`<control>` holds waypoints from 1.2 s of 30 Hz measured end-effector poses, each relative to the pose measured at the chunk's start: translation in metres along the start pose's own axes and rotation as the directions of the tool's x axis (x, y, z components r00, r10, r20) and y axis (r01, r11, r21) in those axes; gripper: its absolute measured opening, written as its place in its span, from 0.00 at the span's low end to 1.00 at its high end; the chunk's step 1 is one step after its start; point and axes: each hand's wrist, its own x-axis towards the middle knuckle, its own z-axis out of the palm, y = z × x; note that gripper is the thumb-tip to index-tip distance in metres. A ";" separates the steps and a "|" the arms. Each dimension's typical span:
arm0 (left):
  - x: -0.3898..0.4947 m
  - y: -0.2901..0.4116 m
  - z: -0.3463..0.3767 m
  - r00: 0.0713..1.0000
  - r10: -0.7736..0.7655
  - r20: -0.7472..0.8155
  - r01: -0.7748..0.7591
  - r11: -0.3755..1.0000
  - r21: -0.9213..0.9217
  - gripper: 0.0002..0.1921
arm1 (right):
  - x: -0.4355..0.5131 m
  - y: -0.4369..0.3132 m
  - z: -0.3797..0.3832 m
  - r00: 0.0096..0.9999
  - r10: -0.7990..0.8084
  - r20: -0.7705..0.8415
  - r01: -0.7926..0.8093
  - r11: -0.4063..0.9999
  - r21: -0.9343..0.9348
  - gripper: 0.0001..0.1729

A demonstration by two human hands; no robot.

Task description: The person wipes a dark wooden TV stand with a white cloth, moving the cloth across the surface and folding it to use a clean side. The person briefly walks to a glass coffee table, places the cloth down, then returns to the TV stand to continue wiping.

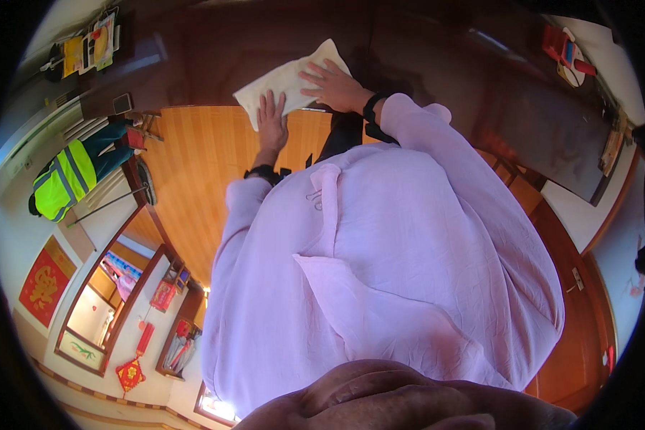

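Note:
A white cloth (pixel 287 80) lies skewed at the near edge of a dark, glossy tabletop (pixel 204 64), one corner hanging over the edge. My left hand (pixel 272 123) rests palm down on the cloth's near side, fingers a little apart. Farther right, my right hand (pixel 337 88) presses flat on the cloth with its fingers spread. Neither hand has its fingers curled around anything. Dark bands circle both wrists, below the cuffs of a pale lilac shirt (pixel 387 226).
A dark phone-like device (pixel 122 104) lies near the tabletop's left edge. Packets (pixel 88 48) sit at the far left, red items (pixel 561 51) at the far right. A person in a yellow reflective vest (pixel 64 180) is at left, near a long-handled mop (pixel 147 183). Wooden floor (pixel 193 177) stretches below.

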 end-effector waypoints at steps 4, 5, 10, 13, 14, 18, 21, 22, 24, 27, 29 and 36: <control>-0.031 0.042 0.026 0.999 -0.052 -0.010 0.051 0.998 -0.046 0.34 | -0.035 0.006 -0.001 0.994 -0.102 0.045 0.099 0.993 0.062 0.28; -0.032 0.051 0.030 0.999 -0.044 -0.016 0.043 0.998 -0.042 0.34 | -0.050 0.011 -0.003 0.993 -0.108 0.038 0.105 0.991 0.085 0.28; -0.001 0.109 0.041 0.995 0.084 0.052 -0.086 0.996 0.037 0.33 | -0.127 0.035 -0.010 0.998 0.036 -0.052 -0.032 0.996 0.086 0.28; 0.045 0.150 0.039 0.967 0.211 0.146 -0.224 0.971 0.082 0.34 | -0.184 0.057 -0.014 0.973 0.207 -0.105 -0.203 0.978 0.044 0.25; 0.062 0.170 0.041 0.949 0.259 0.178 -0.280 0.954 0.104 0.34 | -0.207 0.067 -0.016 0.960 0.266 -0.091 -0.264 0.964 0.032 0.24; 0.118 0.272 0.064 0.832 0.473 0.290 -0.524 0.842 0.130 0.34 | -0.311 0.100 -0.019 0.858 0.475 -0.196 -0.460 0.880 0.116 0.24; 0.150 0.358 0.093 0.720 0.610 0.331 -0.674 0.729 0.122 0.33 | -0.395 0.115 -0.019 0.730 0.623 -0.281 -0.605 0.781 0.159 0.24; 0.156 0.379 0.102 0.686 0.634 0.358 -0.708 0.695 0.125 0.33 | -0.418 0.116 -0.016 0.680 0.672 -0.292 -0.657 0.736 0.162 0.24; 0.161 0.432 0.126 0.590 0.719 0.369 -0.791 0.607 0.082 0.33 | -0.472 0.116 -0.013 0.588 0.737 -0.333 -0.737 0.658 0.153 0.24; 0.149 0.507 0.166 0.518 0.721 0.459 -0.832 0.550 0.075 0.31 | -0.552 0.106 -0.004 0.501 0.807 -0.312 -0.805 0.567 0.175 0.25; 0.129 0.544 0.184 0.465 0.744 0.479 -0.846 0.533 -0.006 0.31 | -0.594 0.092 0.002 0.435 0.852 -0.289 -0.827 0.506 0.245 0.25; 0.133 0.553 0.169 0.358 0.667 0.654 -0.852 0.519 -0.064 0.28 | -0.594 0.071 0.014 0.336 0.891 -0.305 -0.850 0.427 0.309 0.26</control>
